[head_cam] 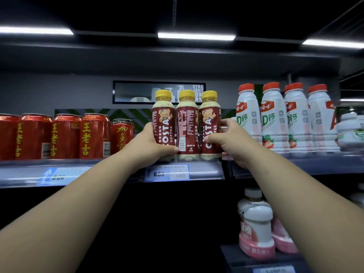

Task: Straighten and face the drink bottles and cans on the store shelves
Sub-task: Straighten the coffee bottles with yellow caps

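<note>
At the shelf (206,172) front edge, left hand (151,143) grips left Costa bottle (163,121), right hand (226,139) grips right Costa bottle (209,117); middle bottle (187,123) shows its back label.

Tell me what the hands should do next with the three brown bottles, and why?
Probably turn the middle bottle round. It shows its barcode and small print, while the left bottle and right bottle, held by the left hand and right hand, already show the bear and the name to the front.
</note>
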Demonstrator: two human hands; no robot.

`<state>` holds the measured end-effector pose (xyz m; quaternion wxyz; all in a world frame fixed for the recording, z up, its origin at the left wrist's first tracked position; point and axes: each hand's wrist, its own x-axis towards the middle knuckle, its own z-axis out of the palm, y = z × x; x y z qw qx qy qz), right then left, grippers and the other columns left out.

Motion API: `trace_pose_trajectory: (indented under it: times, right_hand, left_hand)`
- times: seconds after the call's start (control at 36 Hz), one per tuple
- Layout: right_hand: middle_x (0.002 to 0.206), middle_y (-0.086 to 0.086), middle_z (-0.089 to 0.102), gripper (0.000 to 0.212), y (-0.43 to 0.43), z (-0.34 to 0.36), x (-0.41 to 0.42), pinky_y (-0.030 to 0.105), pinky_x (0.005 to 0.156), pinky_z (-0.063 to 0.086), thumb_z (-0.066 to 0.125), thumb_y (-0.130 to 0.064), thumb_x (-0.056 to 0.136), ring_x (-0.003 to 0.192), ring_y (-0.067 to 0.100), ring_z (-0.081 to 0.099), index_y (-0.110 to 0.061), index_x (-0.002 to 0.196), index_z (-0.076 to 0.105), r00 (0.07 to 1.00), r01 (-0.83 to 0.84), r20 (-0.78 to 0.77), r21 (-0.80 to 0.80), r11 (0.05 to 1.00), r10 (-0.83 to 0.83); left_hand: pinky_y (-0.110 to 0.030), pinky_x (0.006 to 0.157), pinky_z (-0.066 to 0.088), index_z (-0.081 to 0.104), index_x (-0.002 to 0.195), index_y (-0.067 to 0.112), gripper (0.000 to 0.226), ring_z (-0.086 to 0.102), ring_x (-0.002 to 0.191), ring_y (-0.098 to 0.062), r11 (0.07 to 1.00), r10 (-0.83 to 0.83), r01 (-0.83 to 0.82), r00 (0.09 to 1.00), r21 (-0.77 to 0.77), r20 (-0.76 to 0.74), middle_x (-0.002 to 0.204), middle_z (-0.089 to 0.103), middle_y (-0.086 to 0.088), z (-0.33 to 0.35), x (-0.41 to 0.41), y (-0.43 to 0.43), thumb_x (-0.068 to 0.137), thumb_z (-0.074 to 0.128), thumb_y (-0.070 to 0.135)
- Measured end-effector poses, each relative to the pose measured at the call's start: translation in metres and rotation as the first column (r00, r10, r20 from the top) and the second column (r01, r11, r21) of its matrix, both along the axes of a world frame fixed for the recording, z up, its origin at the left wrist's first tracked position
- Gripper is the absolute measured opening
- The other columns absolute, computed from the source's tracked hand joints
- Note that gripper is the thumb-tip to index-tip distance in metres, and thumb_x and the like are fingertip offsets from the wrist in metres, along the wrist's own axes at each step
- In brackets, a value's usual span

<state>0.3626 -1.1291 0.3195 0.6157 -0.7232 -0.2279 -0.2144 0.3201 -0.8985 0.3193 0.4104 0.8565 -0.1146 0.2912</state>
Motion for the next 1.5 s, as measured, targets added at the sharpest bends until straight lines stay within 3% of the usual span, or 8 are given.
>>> trace_pose_trajectory:
  times: [0.28, 0.39, 0.61, 0.83, 0.94, 1.06, 1.25, 1.5]
  right_hand:
    - [0.115, -0.011, 0.057, 0.082, 0.006, -0.008, -0.012, 0.038, 0.095, 0.053, 0.084, -0.027, 0.078, 0.099, 0.004, 0.06, -0.023, 0.145, 0.038, 0.948, 0.235, 0.247, -0.12, 0.964, -0.201]
    - [0.133, -0.002, 0.048, 0.064, 0.007, 0.012, -0.023, 0.038, 0.097, 0.048, 0.076, -0.034, 0.085, 0.12, 0.015, 0.049, -0.027, 0.14, 0.043, 0.844, 0.357, 0.449, -0.063, 0.932, -0.293]
    - [0.142, -0.006, 0.05, 0.064, 0.029, 0.079, -0.042, 0.045, 0.109, 0.03, 0.07, -0.056, 0.081, 0.135, 0.023, 0.036, -0.04, 0.139, 0.047, 0.664, 0.656, 0.681, -0.332, 0.678, -0.308]
    - [0.143, 0.001, 0.052, 0.057, 0.043, 0.106, -0.041, 0.058, 0.118, -0.017, 0.062, -0.051, 0.088, 0.148, 0.026, 0.026, -0.044, 0.142, 0.045, 0.794, 0.6, 0.558, -0.659, 0.453, -0.24]
    - [0.122, -0.001, 0.052, 0.058, 0.045, 0.1, -0.047, 0.055, 0.12, -0.006, 0.064, -0.055, 0.089, 0.144, 0.029, 0.027, -0.041, 0.141, 0.044, 0.806, 0.582, 0.536, -0.645, 0.495, -0.249]
    - [0.135, 0.008, 0.05, 0.066, 0.043, 0.09, -0.05, 0.049, 0.116, 0.009, 0.059, -0.068, 0.087, 0.142, 0.032, 0.023, -0.04, 0.143, 0.04, 0.767, 0.632, 0.573, -0.601, 0.489, -0.288]
    - [0.149, 0.009, 0.046, 0.078, 0.046, 0.086, -0.037, 0.059, 0.116, -0.021, 0.064, -0.064, 0.083, 0.152, 0.026, 0.013, -0.046, 0.151, 0.029, 0.755, 0.644, 0.605, -0.613, 0.457, -0.252]
    - [0.145, 0.002, 0.049, 0.067, 0.044, 0.089, -0.034, 0.058, 0.117, -0.015, 0.057, -0.074, 0.083, 0.148, 0.027, 0.019, -0.044, 0.142, 0.043, 0.698, 0.699, 0.667, -0.555, 0.451, -0.262]
  left_hand:
    - [-0.034, 0.086, 0.052, 0.036, 0.126, 0.028, 0.08, 0.062, 0.097, -0.009, 0.999, -0.021, 0.021, 1.0, -0.033, 0.014, 0.11, 0.061, 0.009, -0.001, 0.002, 0.004, 0.067, 0.09, 0.037]
    - [-0.032, 0.081, 0.055, 0.034, 0.124, 0.031, 0.079, 0.065, 0.091, -0.008, 1.0, -0.017, 0.017, 1.0, -0.008, 0.001, 0.109, 0.061, 0.01, -0.001, 0.0, 0.003, 0.068, 0.088, 0.042]
    - [-0.041, 0.09, 0.055, 0.035, 0.125, 0.034, 0.083, 0.066, 0.094, -0.009, 0.999, 0.02, -0.022, 0.999, 0.035, 0.049, 0.107, 0.063, 0.014, -0.004, 0.0, 0.005, 0.064, 0.089, 0.05]
    - [-0.042, 0.099, 0.051, 0.04, 0.129, 0.03, 0.065, 0.066, 0.102, -0.015, 0.984, -0.135, 0.128, 0.99, -0.123, -0.048, 0.112, 0.066, 0.005, 0.0, 0.001, 0.01, 0.079, 0.08, 0.022]
    - [-0.039, 0.098, 0.052, 0.04, 0.128, 0.033, 0.066, 0.067, 0.101, -0.011, 0.983, -0.15, 0.145, 0.988, -0.117, -0.042, 0.111, 0.067, 0.007, -0.003, -0.001, 0.012, 0.079, 0.082, 0.023]
    - [-0.037, 0.096, 0.052, 0.039, 0.128, 0.034, 0.066, 0.067, 0.1, -0.009, 0.987, -0.131, 0.128, 0.991, -0.094, -0.028, 0.11, 0.067, 0.01, -0.003, 0.0, 0.013, 0.078, 0.083, 0.029]
    - [-0.032, 0.091, 0.053, 0.038, 0.128, 0.031, 0.063, 0.067, 0.097, -0.01, 0.979, -0.166, 0.16, 0.985, -0.129, -0.039, 0.107, 0.066, 0.007, -0.001, -0.002, 0.012, 0.082, 0.08, 0.02]
    - [-0.036, 0.092, 0.055, 0.038, 0.134, 0.031, 0.069, 0.069, 0.097, -0.012, 0.974, -0.184, 0.173, 0.981, -0.144, -0.066, 0.109, 0.068, 0.005, -0.001, 0.001, 0.015, 0.081, 0.081, 0.022]
